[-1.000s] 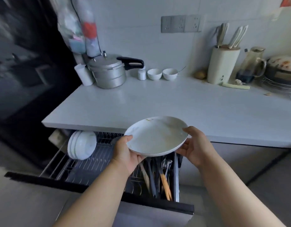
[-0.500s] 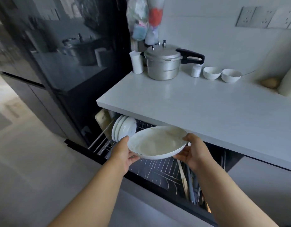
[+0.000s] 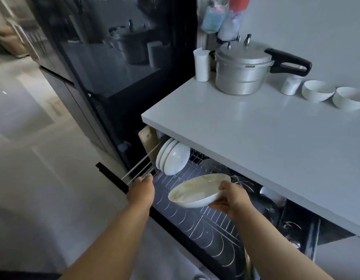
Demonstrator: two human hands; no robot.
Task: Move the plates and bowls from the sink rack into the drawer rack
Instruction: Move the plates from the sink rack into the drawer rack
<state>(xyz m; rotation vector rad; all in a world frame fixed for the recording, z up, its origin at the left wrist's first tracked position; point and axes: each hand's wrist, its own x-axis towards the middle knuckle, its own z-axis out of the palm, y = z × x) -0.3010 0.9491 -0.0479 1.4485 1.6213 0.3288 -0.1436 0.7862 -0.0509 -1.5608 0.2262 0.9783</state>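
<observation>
A person's right hand (image 3: 229, 199) holds a shallow white ceramic plate (image 3: 197, 189) by its near right rim, thumb on the upper edge and fingers curled underneath, the forearm reaching in from the lower right. The plate is tilted, its left side lower, and hangs above the chrome wire drawer rack (image 3: 195, 217) of a pulled-out black drawer (image 3: 112, 174) beneath a pale grey countertop (image 3: 256, 138). The left hand (image 3: 141, 190) stretches forward on a straight forearm, back of the hand up, at the drawer's left front corner beside the steel side rails (image 3: 140, 165); its fingers point away from the camera, and whether they touch or grasp the rails cannot be told. Three white plates (image 3: 173, 158) stand on edge at the rack's far left, next to a wooden cutting board (image 3: 147, 138). On the countertop stand an aluminium pressure cooker (image 3: 241, 71) with a black handle, a white cylindrical container (image 3: 201, 64) and two small white bowls (image 3: 334, 96), beside a glossy black refrigerator (image 3: 114, 67).
</observation>
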